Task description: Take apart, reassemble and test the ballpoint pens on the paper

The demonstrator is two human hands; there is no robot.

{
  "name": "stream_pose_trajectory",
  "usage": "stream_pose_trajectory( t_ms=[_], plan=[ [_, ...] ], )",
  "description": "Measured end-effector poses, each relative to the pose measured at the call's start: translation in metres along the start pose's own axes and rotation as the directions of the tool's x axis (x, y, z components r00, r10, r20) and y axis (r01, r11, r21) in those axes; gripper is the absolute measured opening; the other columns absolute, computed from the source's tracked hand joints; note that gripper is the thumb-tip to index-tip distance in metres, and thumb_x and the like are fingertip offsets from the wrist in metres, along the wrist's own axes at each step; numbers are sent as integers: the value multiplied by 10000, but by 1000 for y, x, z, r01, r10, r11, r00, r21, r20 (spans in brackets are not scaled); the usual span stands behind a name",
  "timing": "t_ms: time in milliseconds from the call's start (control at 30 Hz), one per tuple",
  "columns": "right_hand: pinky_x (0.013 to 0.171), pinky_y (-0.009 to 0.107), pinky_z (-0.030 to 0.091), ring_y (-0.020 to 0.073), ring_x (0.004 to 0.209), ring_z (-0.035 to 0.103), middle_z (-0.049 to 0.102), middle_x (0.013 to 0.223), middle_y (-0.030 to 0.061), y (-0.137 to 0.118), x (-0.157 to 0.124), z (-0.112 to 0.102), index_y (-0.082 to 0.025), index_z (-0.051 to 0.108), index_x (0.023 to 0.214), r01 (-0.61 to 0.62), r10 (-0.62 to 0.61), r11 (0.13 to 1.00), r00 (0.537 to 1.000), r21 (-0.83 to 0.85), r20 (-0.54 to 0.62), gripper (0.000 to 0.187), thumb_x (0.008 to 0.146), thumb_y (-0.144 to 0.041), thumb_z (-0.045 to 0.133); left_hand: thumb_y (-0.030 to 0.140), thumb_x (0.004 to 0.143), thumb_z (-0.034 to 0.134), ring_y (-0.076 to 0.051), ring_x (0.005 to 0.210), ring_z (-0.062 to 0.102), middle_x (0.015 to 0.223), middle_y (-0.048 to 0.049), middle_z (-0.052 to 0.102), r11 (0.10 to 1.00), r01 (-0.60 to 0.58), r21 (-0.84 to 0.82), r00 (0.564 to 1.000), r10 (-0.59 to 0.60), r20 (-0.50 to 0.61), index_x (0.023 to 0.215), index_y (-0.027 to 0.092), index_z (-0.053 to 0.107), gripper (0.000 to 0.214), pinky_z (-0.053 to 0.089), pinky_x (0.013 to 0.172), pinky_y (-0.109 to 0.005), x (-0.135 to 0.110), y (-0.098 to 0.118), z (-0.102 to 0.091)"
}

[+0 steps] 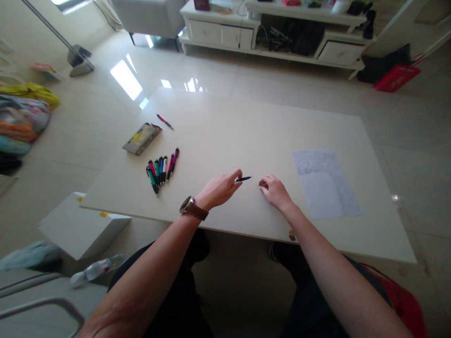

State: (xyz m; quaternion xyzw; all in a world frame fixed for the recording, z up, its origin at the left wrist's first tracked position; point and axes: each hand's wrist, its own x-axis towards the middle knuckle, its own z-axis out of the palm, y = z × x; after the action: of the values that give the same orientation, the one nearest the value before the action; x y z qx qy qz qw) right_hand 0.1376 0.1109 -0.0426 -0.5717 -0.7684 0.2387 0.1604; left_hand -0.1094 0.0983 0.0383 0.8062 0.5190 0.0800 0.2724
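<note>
My left hand, with a watch on its wrist, is closed around a pen. The pen's dark front end and tip point right, toward my other hand; the rest of it is hidden in my fingers. My right hand hovers a short way right of the tip with its fingers pinched together. Something small and pale may show at its fingertips, too small to name. To the left, several coloured pens lie side by side on the white table.
A grey and yellow box lies at the table's left, with a single red and black pen behind it. A written sheet of paper lies on the right. Below the left edge stands a white box beside a plastic bottle.
</note>
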Motion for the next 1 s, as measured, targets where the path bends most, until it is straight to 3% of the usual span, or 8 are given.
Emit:
stream_pose_trajectory(
  t_ms=[133, 300, 367, 433, 533, 733, 1000],
  plan=[
    [778, 343, 449, 211, 822, 566, 605, 846, 66, -10, 1, 0, -193, 601, 758, 4, -4, 1000, 1000, -23, -4, 180, 838, -34, 568, 409, 1043, 298, -220, 769, 639, 852, -58, 687, 1000, -11, 9, 1000, 11, -1, 1114, 250, 580, 331, 339, 625, -283, 0, 0, 0],
    [782, 341, 465, 198, 837, 606, 660, 888, 58, -29, 5, -11, -196, 659, 889, 2, 24, 953, 997, 304, -80, 99, 889, -146, 573, 443, 1032, 332, -223, 752, 636, 845, -57, 693, 1000, -15, 23, 1000, 15, -4, 1186, 246, 566, 342, 355, 635, -285, -1, 0, 0],
    [747, 332, 479, 188, 798, 622, 679, 860, 45, -34, 6, -16, -200, 669, 900, -29, 76, 868, 994, 495, -75, 72, 889, -260, 631, 438, 1030, 338, -223, 741, 633, 848, -58, 695, 999, -16, 40, 1000, 16, -4, 1198, 246, 562, 339, 348, 624, -287, -1, 0, 0],
    [733, 328, 492, 180, 763, 631, 691, 817, 34, -37, 7, -18, -197, 666, 875, -50, 129, 748, 989, 662, -72, 162, 841, -348, 712, 432, 1037, 309, -224, 736, 632, 854, -63, 697, 998, -20, 58, 1000, 20, -2, 1177, 248, 573, 351, 337, 611, -290, 0, -1, 1],
    [752, 326, 504, 169, 749, 639, 696, 777, 22, -40, 7, -19, -193, 669, 828, -50, 200, 607, 976, 793, -92, 275, 744, -412, 813, 430, 1044, 282, -224, 747, 639, 868, -65, 701, 997, -31, 74, 1000, 31, 0, 1158, 252, 578, 363, 340, 612, -292, 1, -1, 2],
    [781, 326, 523, 168, 752, 669, 715, 741, 15, -50, 6, -22, -196, 679, 788, -87, 234, 475, 972, 876, -31, 351, 638, -437, 885, 413, 1051, 278, -214, 785, 660, 902, -57, 714, 994, -27, 103, 1000, 26, 2, 1168, 265, 566, 345, 359, 627, -283, 3, 2, 3],
    [783, 336, 542, 178, 760, 696, 736, 751, 38, -49, 3, -24, -185, 671, 798, -88, 246, 494, 968, 865, -42, 322, 696, -435, 847, 409, 1054, 259, -216, 774, 665, 894, -57, 715, 994, -37, 103, 999, 36, 11, 1167, 261, 567, 360, 359, 611, -285, 5, 4, 4]
  ],
)
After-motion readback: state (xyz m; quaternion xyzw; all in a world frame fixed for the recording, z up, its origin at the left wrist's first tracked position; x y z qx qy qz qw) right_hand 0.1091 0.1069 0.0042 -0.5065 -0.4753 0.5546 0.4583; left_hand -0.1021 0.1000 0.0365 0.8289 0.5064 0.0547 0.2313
